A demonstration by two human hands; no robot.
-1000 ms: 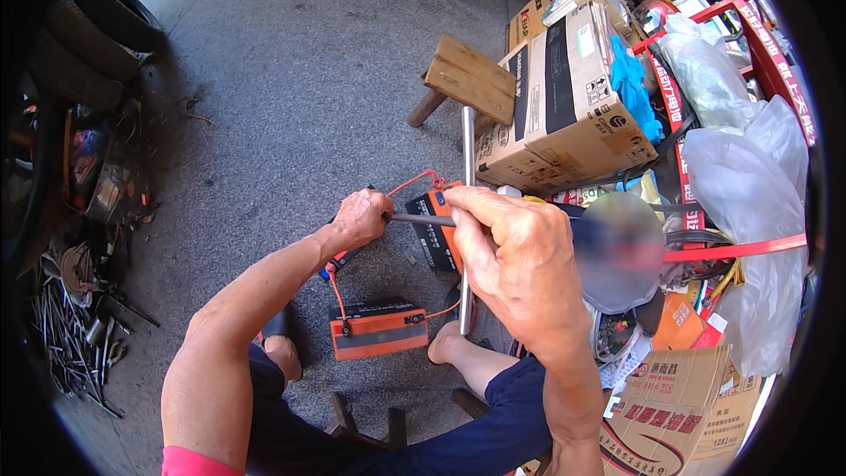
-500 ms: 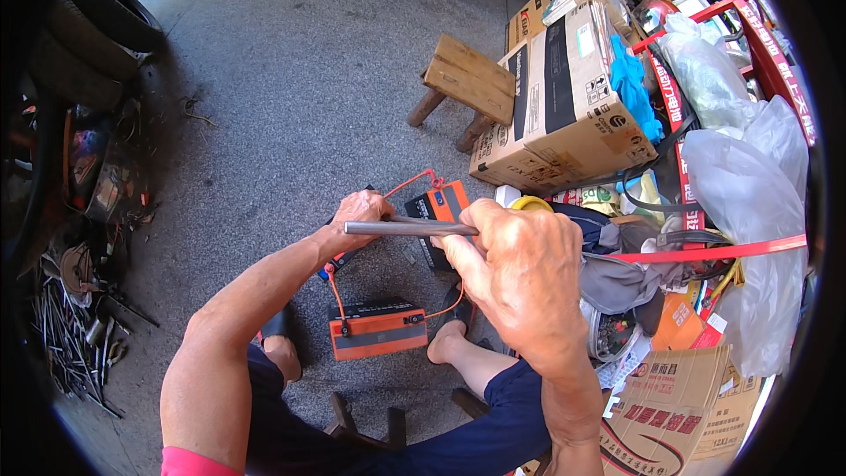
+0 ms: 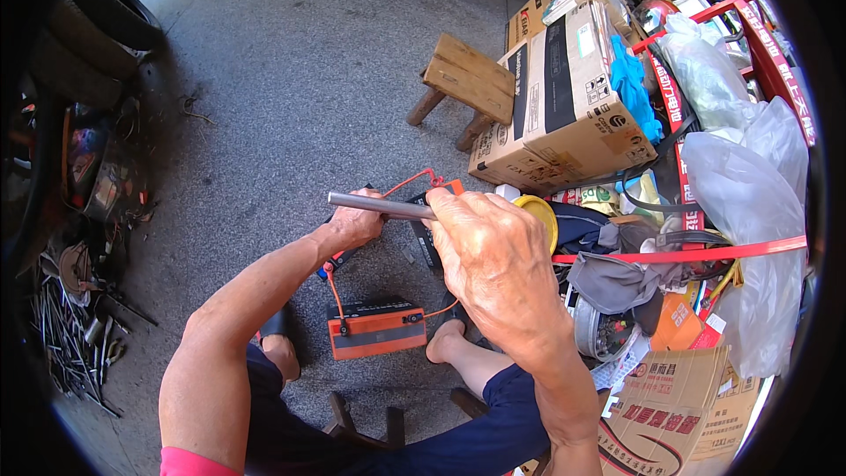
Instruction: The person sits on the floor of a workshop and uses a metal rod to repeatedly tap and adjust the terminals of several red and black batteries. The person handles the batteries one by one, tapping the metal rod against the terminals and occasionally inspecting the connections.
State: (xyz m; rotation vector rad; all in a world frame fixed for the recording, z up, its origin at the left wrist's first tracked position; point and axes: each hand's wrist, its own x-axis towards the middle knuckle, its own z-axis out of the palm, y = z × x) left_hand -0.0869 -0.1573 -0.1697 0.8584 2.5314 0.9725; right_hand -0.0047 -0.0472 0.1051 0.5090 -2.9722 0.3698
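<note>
My right hand point(image 3: 498, 260) is closed around a grey metal rod point(image 3: 379, 204), which points left above my left hand point(image 3: 354, 222). Its far part is hidden in the fist. Beneath it, my left hand is curled over a dark battery point(image 3: 342, 259) on the ground and covers most of it. Another battery point(image 3: 425, 242), dark with an orange part, lies to the right, partly behind the rod and my right hand. Nearest my feet sits an orange-and-black battery point(image 3: 377, 344). Thin red cables point(image 3: 335, 295) run between the batteries.
A wooden stool point(image 3: 471, 79) and a large cardboard box point(image 3: 573, 115) stand ahead right. Clutter and plastic bags point(image 3: 740, 176) fill the right side. A yellow ring-shaped thing point(image 3: 545, 220) is by my right hand. Tyres point(image 3: 106, 9) and scattered metal tools point(image 3: 75, 335) lie left.
My right hand has moved slightly left and down, and the rod's left end has shifted left and up, so it now tilts more. The left hand has barely moved.
</note>
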